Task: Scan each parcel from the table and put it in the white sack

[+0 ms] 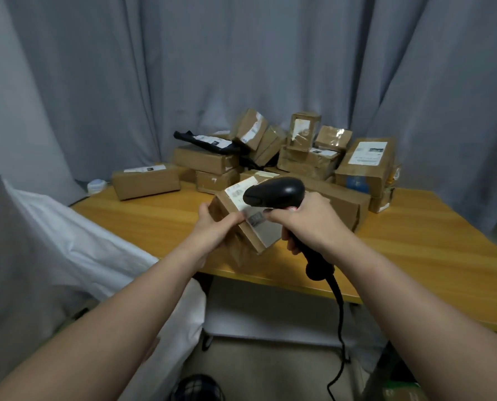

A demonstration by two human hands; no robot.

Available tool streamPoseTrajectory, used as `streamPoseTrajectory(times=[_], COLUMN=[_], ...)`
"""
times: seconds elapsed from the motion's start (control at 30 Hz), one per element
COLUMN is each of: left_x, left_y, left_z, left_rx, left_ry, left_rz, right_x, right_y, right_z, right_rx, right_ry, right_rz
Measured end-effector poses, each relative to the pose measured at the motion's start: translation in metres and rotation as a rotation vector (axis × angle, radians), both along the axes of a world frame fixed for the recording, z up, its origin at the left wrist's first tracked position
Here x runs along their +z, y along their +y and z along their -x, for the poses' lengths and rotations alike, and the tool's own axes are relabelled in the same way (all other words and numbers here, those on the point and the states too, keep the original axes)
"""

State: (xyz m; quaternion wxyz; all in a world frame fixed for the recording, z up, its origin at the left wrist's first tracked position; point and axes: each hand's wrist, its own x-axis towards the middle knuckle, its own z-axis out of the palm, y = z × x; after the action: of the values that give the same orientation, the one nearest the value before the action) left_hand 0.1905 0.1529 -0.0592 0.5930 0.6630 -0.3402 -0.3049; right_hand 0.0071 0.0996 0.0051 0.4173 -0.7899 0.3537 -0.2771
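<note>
Backdrop: grey curtains (241, 53) in deep vertical folds, filling the rear and both sides of the view.
Furniture: wooden table (421, 244), honey-coloured top with visible grain, its far corner set against the curtains.
Underframe: dark leg (208, 308) ending in a caster, with a pale panel just beside it below the tabletop.
Floor: plain tan surface (256, 369).
Light: soft, even and rather dim; shadows faint.

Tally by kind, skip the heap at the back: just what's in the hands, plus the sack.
black scanner: 1, gripped by the right hand
cardboard parcel: 1, held by the left hand
white sack: 1
Total: 3
</note>
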Motion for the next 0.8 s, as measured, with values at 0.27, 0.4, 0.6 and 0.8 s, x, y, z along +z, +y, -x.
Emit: streamPoseTrajectory(times=[0.27, 0.4, 0.6, 0.8], left_x=[-0.016, -0.038, -0.087, -0.126], left_y=[0.108, 0.161, 0.201, 0.226], left_z=[-0.084, -0.125, -0.162, -0.179], left_rx=[0.490, 0.771, 0.847, 0.795], left_ry=[-0.147, -0.294, -0.447, -0.774], left_rz=[0.125, 0.005, -0.295, -0.865], right_x=[-0.038, -0.066, -0.114, -0.144], right_y=[0.048, 0.070, 0.087, 0.101], right_z=[-0.112, -0.158, -0.194, -0.210], right_rx=[0.200, 0.306, 0.361, 0.364], right_ry=[-0.067, -0.073, 0.044, 0.081], right_rz=[0.024, -0.042, -0.114, -0.146])
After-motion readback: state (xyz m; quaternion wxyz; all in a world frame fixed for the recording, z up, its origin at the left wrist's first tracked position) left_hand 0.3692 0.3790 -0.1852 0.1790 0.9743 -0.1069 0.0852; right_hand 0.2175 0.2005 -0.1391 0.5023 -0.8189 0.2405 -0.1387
